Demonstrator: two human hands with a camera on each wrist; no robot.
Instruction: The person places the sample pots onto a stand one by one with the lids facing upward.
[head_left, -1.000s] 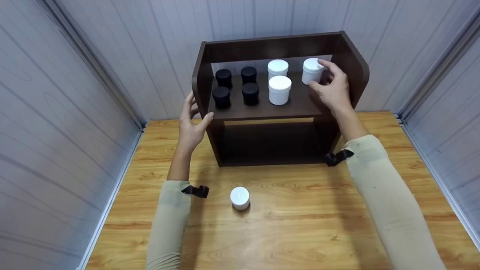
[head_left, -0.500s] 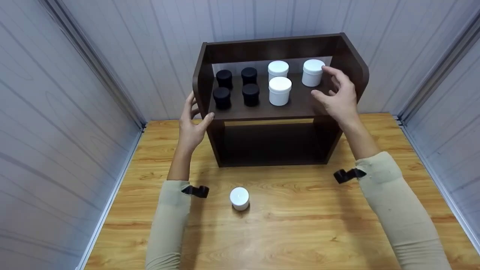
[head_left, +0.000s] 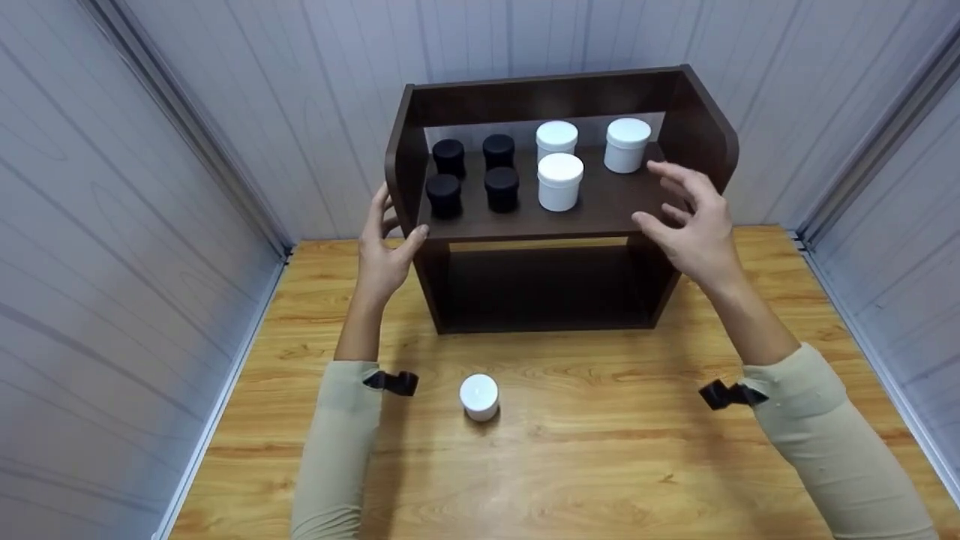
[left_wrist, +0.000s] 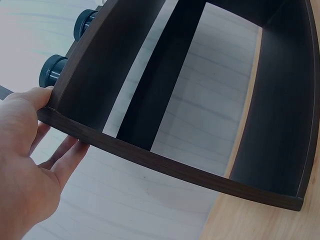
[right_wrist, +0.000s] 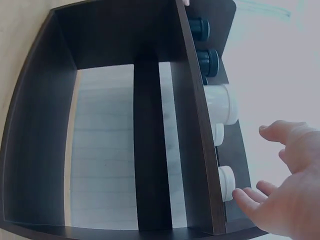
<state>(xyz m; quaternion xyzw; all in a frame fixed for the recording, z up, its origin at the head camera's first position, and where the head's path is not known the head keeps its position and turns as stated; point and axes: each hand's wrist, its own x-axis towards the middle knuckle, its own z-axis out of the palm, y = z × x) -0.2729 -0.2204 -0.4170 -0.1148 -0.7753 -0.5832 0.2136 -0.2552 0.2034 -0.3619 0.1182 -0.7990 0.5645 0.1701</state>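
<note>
A dark brown two-level shelf (head_left: 540,232) stands on the wooden table. My left hand (head_left: 382,259) holds its left side panel, thumb at the front edge and fingers round the outer face, as the left wrist view also shows. My right hand (head_left: 694,229) is in front of the shelf's right end, fingers spread and holding nothing. Behind its fingertips a white lidded jar (head_left: 627,146) stands upright at the back right of the upper level. Two more white jars, one in front (head_left: 559,184) and one behind (head_left: 556,138), stand left of it.
Several black lidded jars (head_left: 501,189) stand in two rows on the upper level's left part. Another white jar (head_left: 480,397) stands on the table (head_left: 585,450) in front of the shelf. Pale panelled walls (head_left: 150,225) enclose the table at the left, right and back.
My right hand has let go of the back-right white jar and drawn back toward the front and right. The jar stays in place. My left hand has not moved.
</note>
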